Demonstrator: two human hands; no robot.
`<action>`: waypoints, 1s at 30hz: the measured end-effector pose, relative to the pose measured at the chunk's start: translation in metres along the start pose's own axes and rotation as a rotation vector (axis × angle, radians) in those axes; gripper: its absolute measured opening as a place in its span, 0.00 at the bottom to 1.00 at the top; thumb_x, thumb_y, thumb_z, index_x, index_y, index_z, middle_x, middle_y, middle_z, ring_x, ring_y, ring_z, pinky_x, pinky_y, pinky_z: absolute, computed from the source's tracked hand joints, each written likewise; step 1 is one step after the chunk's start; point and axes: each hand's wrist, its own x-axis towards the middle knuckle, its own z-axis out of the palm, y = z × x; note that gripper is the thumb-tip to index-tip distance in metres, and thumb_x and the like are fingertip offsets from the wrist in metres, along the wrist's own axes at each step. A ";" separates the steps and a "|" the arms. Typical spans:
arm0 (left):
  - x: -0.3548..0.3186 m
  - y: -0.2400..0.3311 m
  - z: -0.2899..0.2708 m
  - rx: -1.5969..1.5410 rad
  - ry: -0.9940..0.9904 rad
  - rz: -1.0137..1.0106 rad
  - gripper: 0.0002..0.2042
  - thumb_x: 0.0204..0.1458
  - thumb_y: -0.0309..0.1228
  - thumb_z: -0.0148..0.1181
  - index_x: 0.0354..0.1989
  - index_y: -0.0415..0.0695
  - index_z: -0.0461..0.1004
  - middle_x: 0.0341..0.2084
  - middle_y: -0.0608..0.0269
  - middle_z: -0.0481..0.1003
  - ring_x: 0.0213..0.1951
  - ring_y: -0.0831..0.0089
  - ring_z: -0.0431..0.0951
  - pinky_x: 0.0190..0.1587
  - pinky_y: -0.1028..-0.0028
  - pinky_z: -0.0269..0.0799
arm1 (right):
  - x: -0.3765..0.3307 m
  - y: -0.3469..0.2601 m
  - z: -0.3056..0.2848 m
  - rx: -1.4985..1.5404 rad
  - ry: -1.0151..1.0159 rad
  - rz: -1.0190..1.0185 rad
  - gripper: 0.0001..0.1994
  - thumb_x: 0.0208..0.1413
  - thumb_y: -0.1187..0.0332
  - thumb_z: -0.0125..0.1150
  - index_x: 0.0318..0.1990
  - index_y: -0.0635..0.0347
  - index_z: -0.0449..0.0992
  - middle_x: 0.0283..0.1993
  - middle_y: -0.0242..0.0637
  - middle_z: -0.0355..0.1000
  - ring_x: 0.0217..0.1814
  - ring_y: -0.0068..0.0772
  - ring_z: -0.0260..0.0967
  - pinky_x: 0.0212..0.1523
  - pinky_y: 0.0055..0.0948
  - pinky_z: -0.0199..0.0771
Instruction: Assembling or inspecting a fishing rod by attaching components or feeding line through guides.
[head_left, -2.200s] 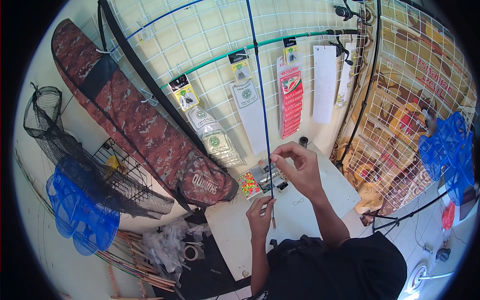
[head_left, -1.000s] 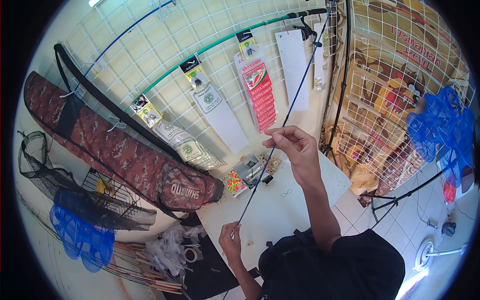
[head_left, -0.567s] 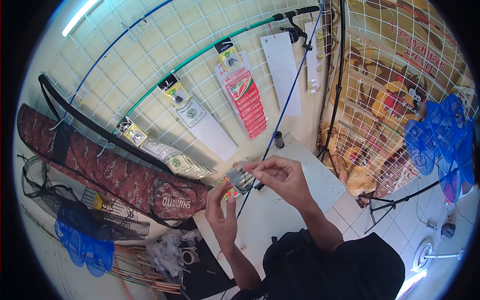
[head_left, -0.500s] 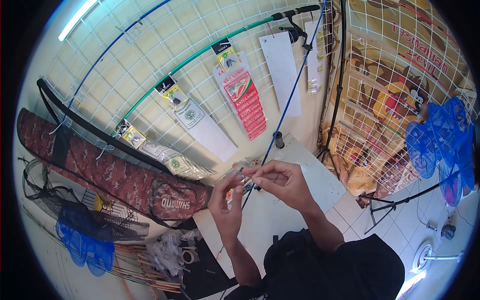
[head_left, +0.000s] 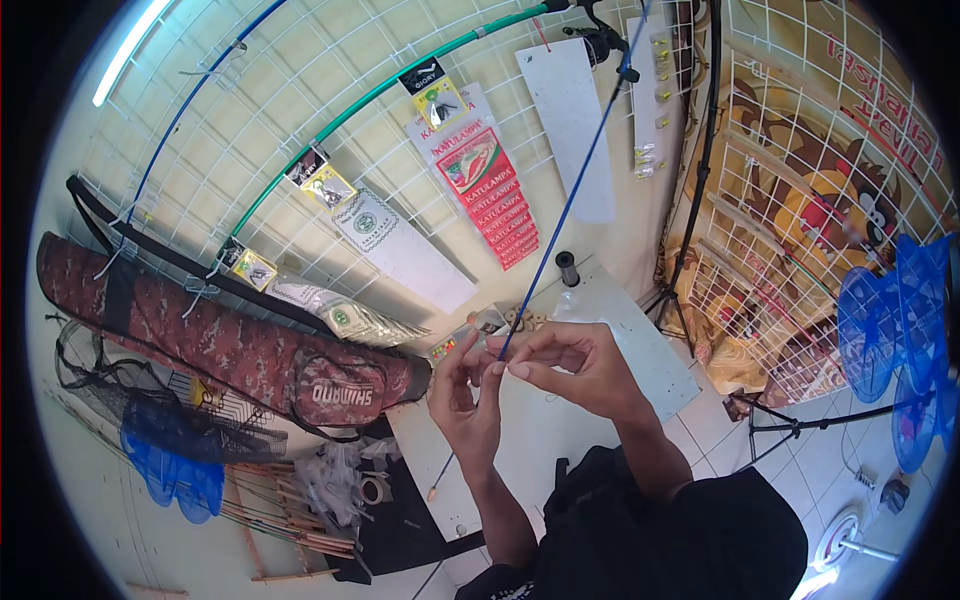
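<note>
A thin blue fishing rod (head_left: 572, 197) slants from the top right down to my hands, over a white table. My left hand (head_left: 468, 405) is closed about the rod, its thumb across it and its fingers curled behind. Below this hand the rod's lower stretch comes out again, with a small orange-tipped piece (head_left: 432, 493) near it. My right hand (head_left: 590, 372) is pinched, thumb against forefinger, right beside the rod and close to my left thumb. Whatever lies between those fingertips is too small to make out.
On the white table (head_left: 640, 370) stand a black spool (head_left: 567, 268) and, behind my hands, tan rings (head_left: 522, 320). A camouflage rod bag (head_left: 220, 335) lies left. Packets (head_left: 490, 195) hang on the wall grid; blue nets (head_left: 865, 335) hang right. A tape roll (head_left: 375, 489) lies lower left.
My hands have come closer together at the rod, and the left thumb now lies across it. The view has shifted slightly, showing more of the table behind the hands.
</note>
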 end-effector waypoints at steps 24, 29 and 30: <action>0.005 -0.018 0.018 0.155 0.108 0.192 0.08 0.51 0.13 0.60 0.38 0.35 0.77 0.33 0.60 0.73 0.33 0.79 0.72 0.34 0.81 0.68 | 0.021 0.025 -0.016 0.145 0.184 -0.143 0.10 0.53 0.82 0.63 0.37 0.65 0.67 0.36 0.40 0.75 0.43 0.30 0.78 0.45 0.25 0.78; 0.004 -0.015 0.018 0.187 0.092 0.237 0.08 0.50 0.13 0.60 0.38 0.35 0.77 0.33 0.60 0.73 0.31 0.79 0.71 0.32 0.81 0.67 | 0.020 0.027 -0.015 0.152 0.187 -0.163 0.10 0.53 0.82 0.63 0.35 0.64 0.66 0.35 0.36 0.73 0.43 0.29 0.77 0.46 0.24 0.78; 0.003 -0.015 0.019 0.182 0.093 0.236 0.08 0.50 0.13 0.60 0.38 0.35 0.77 0.32 0.60 0.73 0.30 0.79 0.70 0.32 0.81 0.67 | 0.019 0.027 -0.015 0.141 0.202 -0.180 0.10 0.53 0.82 0.63 0.35 0.64 0.66 0.35 0.35 0.72 0.44 0.29 0.77 0.46 0.24 0.78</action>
